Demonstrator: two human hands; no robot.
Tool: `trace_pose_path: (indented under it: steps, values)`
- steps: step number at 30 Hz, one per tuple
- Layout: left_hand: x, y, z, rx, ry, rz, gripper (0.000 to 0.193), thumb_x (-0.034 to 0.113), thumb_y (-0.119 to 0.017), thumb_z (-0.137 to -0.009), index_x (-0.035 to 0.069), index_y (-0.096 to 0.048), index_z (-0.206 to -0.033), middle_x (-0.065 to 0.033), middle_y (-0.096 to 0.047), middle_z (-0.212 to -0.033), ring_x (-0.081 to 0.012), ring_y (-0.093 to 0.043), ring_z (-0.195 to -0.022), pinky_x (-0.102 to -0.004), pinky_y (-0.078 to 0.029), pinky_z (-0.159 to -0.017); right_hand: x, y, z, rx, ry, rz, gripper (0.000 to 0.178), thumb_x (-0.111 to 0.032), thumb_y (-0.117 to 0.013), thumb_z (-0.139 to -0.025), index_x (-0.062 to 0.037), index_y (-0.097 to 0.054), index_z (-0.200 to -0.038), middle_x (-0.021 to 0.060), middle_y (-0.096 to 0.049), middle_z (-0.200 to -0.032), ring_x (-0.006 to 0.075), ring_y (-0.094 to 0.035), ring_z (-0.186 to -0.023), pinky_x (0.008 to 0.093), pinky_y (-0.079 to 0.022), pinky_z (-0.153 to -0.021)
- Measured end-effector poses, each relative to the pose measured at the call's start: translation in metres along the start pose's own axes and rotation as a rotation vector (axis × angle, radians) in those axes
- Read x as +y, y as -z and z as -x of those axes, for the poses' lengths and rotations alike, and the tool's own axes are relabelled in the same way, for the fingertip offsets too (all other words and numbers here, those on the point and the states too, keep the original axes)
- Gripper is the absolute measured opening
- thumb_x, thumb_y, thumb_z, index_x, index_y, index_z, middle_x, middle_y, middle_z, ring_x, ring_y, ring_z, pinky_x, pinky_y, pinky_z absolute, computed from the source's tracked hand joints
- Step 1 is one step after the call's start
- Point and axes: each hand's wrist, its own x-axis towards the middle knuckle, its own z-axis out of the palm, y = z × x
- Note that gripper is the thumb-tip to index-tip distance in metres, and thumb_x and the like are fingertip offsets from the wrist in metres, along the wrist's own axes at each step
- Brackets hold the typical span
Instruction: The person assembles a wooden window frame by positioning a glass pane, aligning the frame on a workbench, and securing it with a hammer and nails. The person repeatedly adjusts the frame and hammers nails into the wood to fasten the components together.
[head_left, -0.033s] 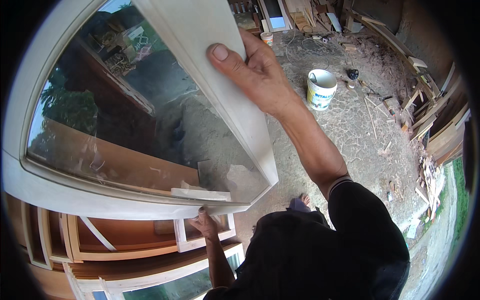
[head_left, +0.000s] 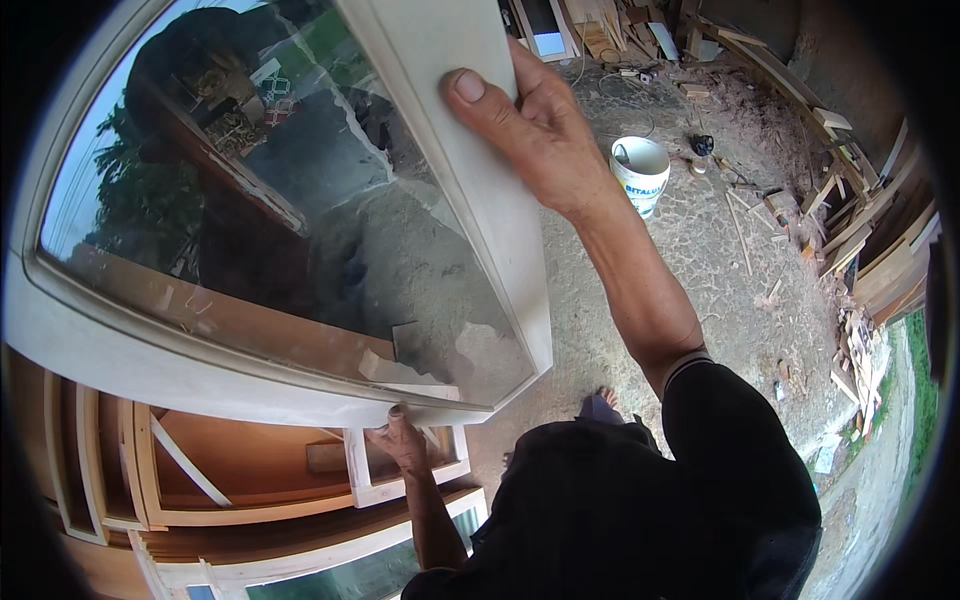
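Observation:
A large white-framed glass window sash [head_left: 455, 140] fills the upper left, tilted in front of me. My right hand [head_left: 545, 140] is closed round its right-hand rail, thumb on the near face and fingers behind the edge. Below, my left hand [head_left: 402, 442] grips the bottom rail, its thumb up against the edge; the other fingers are mostly hidden under the frame. Reflections of trees and sky, and pale smudges, show on the glass pane [head_left: 290, 260].
Unfinished wooden frames [head_left: 145, 470] and a white glazed frame [head_left: 290, 570] lie at lower left. A white bucket [head_left: 640, 165] stands on the rough floor [head_left: 700, 290]. Scrap wood [head_left: 850, 240] is heaped along the right side, with more boards [head_left: 600, 30] at the back.
The sash has tilted slightly, its upper right part shifting right and its lower left edge rising. My right hand moved a little right with it, and the bucket is now partly covered by that arm.

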Motion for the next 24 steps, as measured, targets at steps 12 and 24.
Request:
trace_pose_path:
  steps: [12,24]
  values:
    - [0.153,-0.264,-0.087,-0.535,-0.244,-0.277,0.04,0.022,-0.055,-0.093,-0.01,-0.057,-0.117,-0.0198,-0.067,-0.092,-0.0248,-0.063,-0.078,-0.0373,-0.052,-0.073,0.097,0.263,0.151,0.947,-0.376,-0.373,0.074,-0.066,-0.058,-0.093,0.003,-0.059,-0.119,0.0109,-0.065,-0.104,0.0171,-0.058,-0.094,0.0359,-0.049,-0.084]
    - [0.057,-0.489,-0.123,-0.454,-0.345,-0.679,0.059,0.045,-0.044,-0.096,-0.009,-0.066,-0.086,-0.0277,-0.064,-0.074,-0.0427,-0.064,-0.066,-0.05,-0.048,-0.061,0.177,0.444,0.108,1.162,-0.505,-0.289,0.062,-0.063,-0.055,-0.097,-0.0028,-0.066,-0.107,0.0023,-0.065,-0.097,0.0105,-0.057,-0.084,0.0279,-0.046,-0.076]
